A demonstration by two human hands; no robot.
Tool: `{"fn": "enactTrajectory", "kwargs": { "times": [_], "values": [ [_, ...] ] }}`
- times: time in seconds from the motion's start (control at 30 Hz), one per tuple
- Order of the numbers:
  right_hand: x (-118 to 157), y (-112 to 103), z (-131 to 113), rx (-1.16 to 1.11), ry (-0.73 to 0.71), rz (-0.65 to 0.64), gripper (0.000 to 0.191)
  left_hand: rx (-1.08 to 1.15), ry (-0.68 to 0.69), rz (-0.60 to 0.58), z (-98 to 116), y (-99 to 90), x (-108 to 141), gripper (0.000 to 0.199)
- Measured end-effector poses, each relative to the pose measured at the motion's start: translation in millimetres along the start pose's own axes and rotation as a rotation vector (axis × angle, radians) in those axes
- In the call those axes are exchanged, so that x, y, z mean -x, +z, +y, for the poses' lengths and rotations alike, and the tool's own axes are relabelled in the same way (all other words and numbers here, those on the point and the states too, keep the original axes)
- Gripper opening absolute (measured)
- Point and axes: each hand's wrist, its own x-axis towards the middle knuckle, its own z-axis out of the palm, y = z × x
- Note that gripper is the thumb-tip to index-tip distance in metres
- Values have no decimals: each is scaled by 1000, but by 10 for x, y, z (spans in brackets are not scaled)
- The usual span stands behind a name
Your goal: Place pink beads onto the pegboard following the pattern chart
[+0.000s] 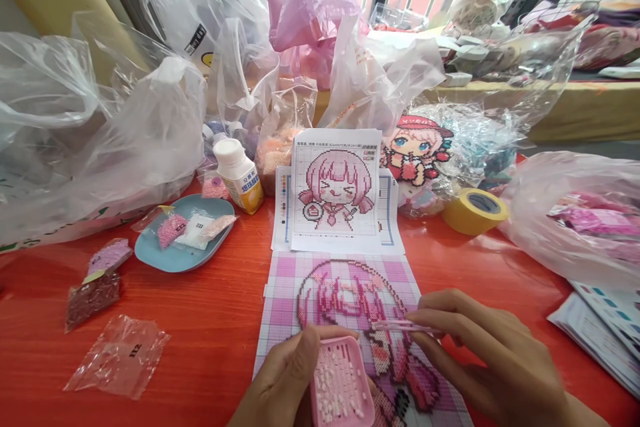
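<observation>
My left hand (pixel 293 367) is closed around the edge of a small pink tray (pixel 369 407) that holds many white beads. In my right hand (pixel 493 350) pink tweezers (pixel 403 325) are pinched, their tips over the bead board. Below both hands lies the pegboard (pixel 285 280) with its pink-and-white checked grid, partly covered by pink, dark and pale beads that form a figure with hair. Behind it stands a printed pattern sheet (pixel 337 190) showing a pink-haired cartoon figure. The tray and my left hand hide part of the board's lower side.
A blue dish (pixel 183 265) with bead packets, a white bottle (pixel 237 177) and loose bead bags (pixel 95 297) are on the left. Yellow tape (pixel 475 210), plastic bags (pixel 585 200) and papers (pixel 600 327) line the right. An empty packet (pixel 120 353) lies front left.
</observation>
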Motion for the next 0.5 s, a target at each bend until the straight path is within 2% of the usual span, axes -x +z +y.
{"fn": "enactTrajectory", "kwargs": {
  "times": [0.2, 0.5],
  "values": [
    [19, 59, 65, -42, 33, -56, 8, -68, 2, 66, 39, -6, 7, 67],
    [66, 104, 93, -67, 33, -110, 6, -105, -18, 80, 103, 80, 19, 74]
  ]
}}
